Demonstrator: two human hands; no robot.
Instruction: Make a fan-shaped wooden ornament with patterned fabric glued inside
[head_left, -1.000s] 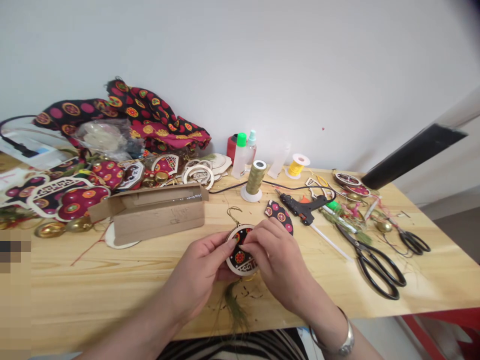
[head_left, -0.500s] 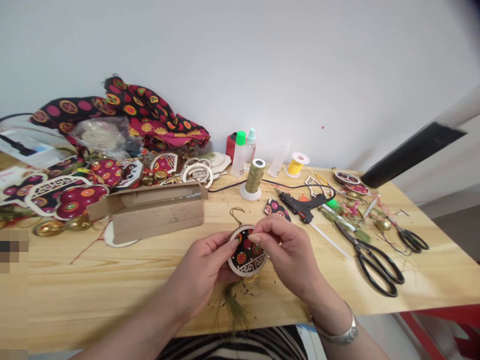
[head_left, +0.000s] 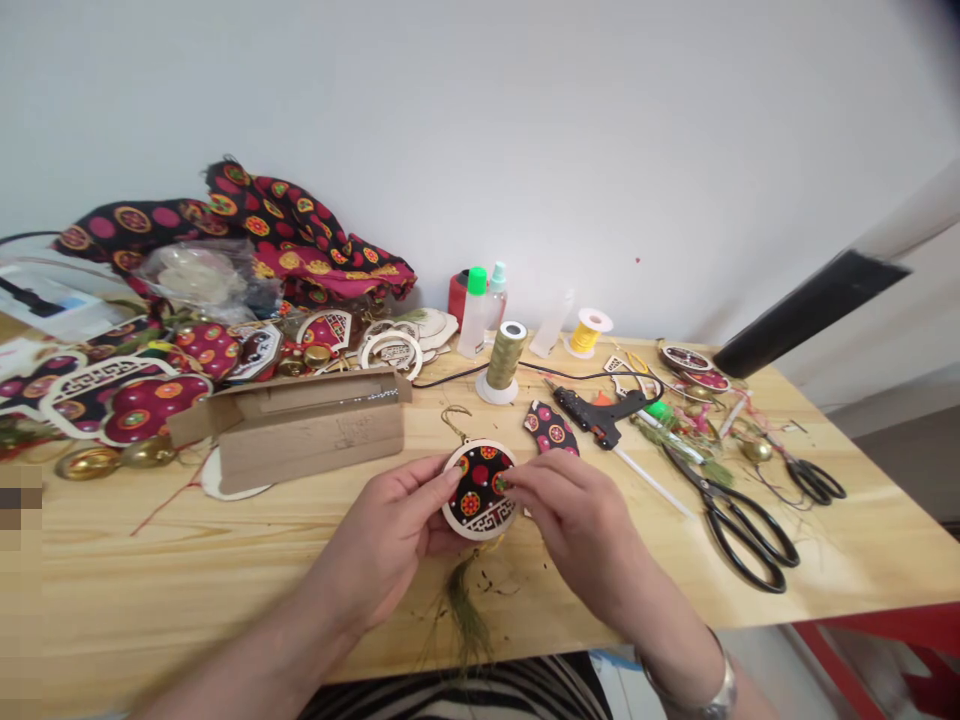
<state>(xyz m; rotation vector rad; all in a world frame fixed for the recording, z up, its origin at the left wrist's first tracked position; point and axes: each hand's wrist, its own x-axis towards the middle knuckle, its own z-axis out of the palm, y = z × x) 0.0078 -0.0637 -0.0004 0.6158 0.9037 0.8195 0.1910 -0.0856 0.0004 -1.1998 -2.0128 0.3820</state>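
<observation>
A round wooden ornament [head_left: 480, 487] with black fabric dotted red and gold sits between both hands just above the wooden table [head_left: 187, 570]. My left hand [head_left: 382, 545] grips its left rim with thumb and fingers. My right hand [head_left: 581, 525] pinches its right edge with the fingertips on the fabric face. A gold cord loop [head_left: 453, 418] rises from the ornament's top and a green tassel [head_left: 466, 615] hangs below it. A loose curved fabric piece [head_left: 551, 428] lies just behind my right hand.
A black glue gun [head_left: 604, 413], large black scissors [head_left: 739, 515] and small scissors [head_left: 814, 478] lie to the right. A gold thread spool [head_left: 504, 360], yellow spool [head_left: 589, 332] and bottles [head_left: 476, 310] stand behind. A cardboard box [head_left: 307, 425], patterned fabric [head_left: 255, 235] and more ornaments [head_left: 112, 390] crowd the left.
My right hand has slid off the ornament's face to its right edge, uncovering the fabric. The ornament has shifted slightly left and up in view, and the loose fabric piece now shows fully.
</observation>
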